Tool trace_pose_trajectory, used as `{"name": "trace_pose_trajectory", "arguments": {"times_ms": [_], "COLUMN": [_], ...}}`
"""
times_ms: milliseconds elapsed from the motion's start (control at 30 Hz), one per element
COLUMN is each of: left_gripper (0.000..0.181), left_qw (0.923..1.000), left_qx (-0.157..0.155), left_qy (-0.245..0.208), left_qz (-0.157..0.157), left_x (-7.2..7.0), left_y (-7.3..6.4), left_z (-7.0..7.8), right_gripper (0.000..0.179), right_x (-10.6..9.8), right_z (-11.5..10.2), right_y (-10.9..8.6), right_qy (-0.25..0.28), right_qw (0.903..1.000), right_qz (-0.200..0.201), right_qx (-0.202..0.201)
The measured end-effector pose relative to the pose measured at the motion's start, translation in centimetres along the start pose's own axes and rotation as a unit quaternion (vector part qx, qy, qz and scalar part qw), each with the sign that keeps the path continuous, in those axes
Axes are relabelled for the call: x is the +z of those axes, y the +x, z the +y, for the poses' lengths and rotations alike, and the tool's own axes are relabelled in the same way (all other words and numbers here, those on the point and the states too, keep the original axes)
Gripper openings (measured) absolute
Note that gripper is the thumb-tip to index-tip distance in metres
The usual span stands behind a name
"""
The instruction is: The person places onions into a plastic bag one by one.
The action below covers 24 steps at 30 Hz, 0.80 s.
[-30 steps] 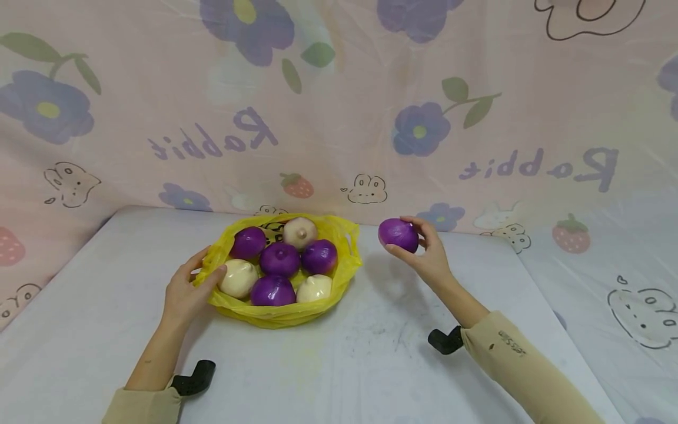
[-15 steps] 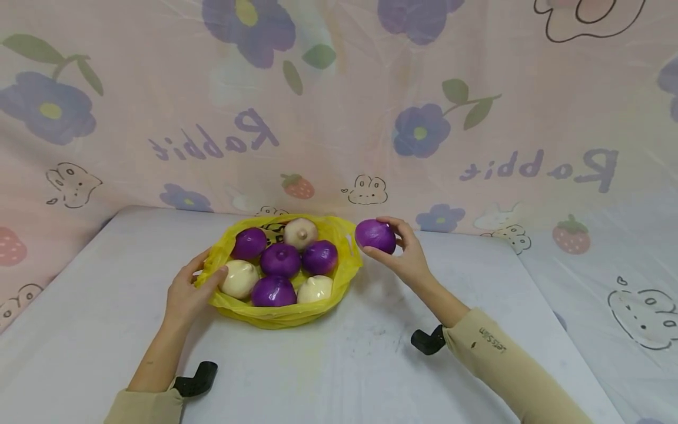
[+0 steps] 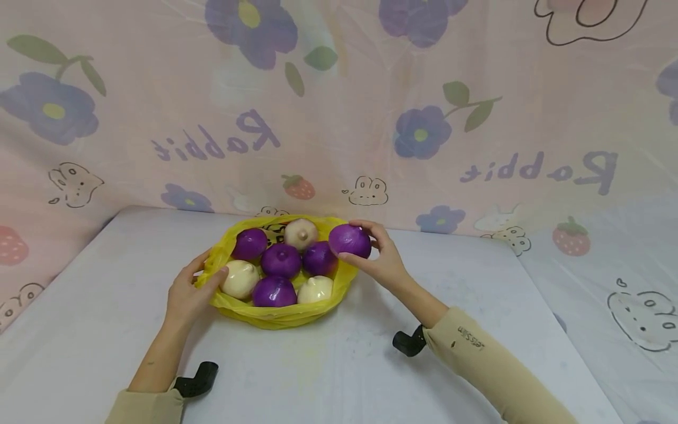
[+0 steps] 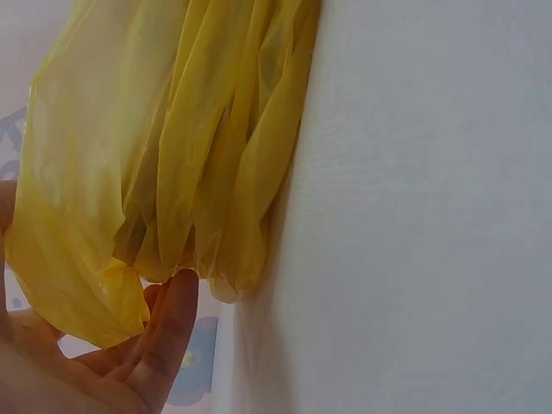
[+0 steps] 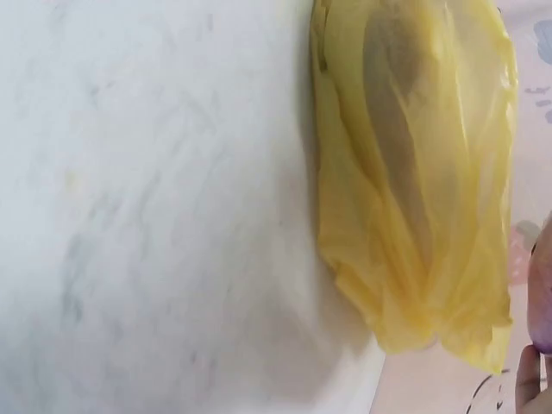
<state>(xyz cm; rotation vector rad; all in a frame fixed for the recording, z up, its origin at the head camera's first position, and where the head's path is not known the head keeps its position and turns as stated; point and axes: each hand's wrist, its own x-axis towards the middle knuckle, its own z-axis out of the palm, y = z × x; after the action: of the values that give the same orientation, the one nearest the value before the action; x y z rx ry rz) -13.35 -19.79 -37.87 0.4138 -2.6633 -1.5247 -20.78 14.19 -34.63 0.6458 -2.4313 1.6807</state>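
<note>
A yellow plastic bag (image 3: pixel 281 318) stands with its mouth rolled wide, holding several purple onions (image 3: pixel 281 261) and white onions (image 3: pixel 240 279). My left hand (image 3: pixel 188 292) grips the bag's left rim, thumb at the inside and fingers outside; the left wrist view shows the fingers (image 4: pixel 172 336) against the bag's folds. Over the bag's right rim, my right hand (image 3: pixel 385 262) holds a purple onion (image 3: pixel 349 240) between thumb and fingers. That onion partly covers another purple onion (image 3: pixel 319 259) inside. The right wrist view catches only its edge, beside the bag's side (image 5: pixel 414 190).
All this rests on a white table (image 3: pixel 328 383) with faint dark smudges. A pink curtain (image 3: pixel 339 118) printed with flowers and rabbits hangs behind the table. Black angled pieces (image 3: pixel 197 380) sit at both wrists, by the beige sleeves (image 3: pixel 492 365).
My right hand has carried the purple onion leftward, from right of the bag to over its right rim. The left hand keeps its grip on the bag, nearly still.
</note>
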Motion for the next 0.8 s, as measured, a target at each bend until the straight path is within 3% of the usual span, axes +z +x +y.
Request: {"name": "trace_pose_trajectory", "arguments": {"times_ms": [267, 800], "left_gripper": [0.067, 0.068], "left_qw": [1.0, 1.0], "left_qx": [-0.001, 0.005], "left_qy": [0.001, 0.004], "left_qz": [0.005, 0.006], "left_x": [0.1, 0.1], "left_y": [0.2, 0.1], "left_z": [0.0, -0.3], "right_gripper": [0.058, 0.067], "right_x": [1.6, 4.8], "right_z": [-0.6, -1.4], "right_y": [0.3, 1.4], "right_qy": [0.0, -0.031], "right_qw": [0.9998, 0.9928], "right_qz": [-0.02, -0.113], "right_qx": [0.004, 0.023]}}
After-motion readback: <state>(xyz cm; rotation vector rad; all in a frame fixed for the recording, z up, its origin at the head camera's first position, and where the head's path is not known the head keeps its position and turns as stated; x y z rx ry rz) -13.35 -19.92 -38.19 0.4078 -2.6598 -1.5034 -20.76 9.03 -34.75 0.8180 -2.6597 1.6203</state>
